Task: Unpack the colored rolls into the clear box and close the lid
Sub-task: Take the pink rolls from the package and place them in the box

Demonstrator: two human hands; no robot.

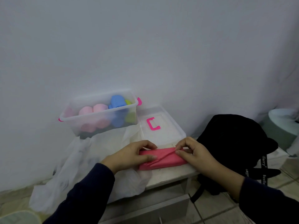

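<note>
the pink packet lies flat near the front edge of the low table. my left hand curls round its left end, and my right hand pinches a fold at its right end. behind it, the clear box sits open against the wall with pink, blue and green rolls inside, its lid flat beside it. a white plastic bag sprawls on the left, a black bag on the right.

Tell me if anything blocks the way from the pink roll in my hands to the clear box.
Nothing visible does. The pink roll lies near the table's front edge, the clear box stands open behind it by the wall, and only the flat white bag lies between.
</note>
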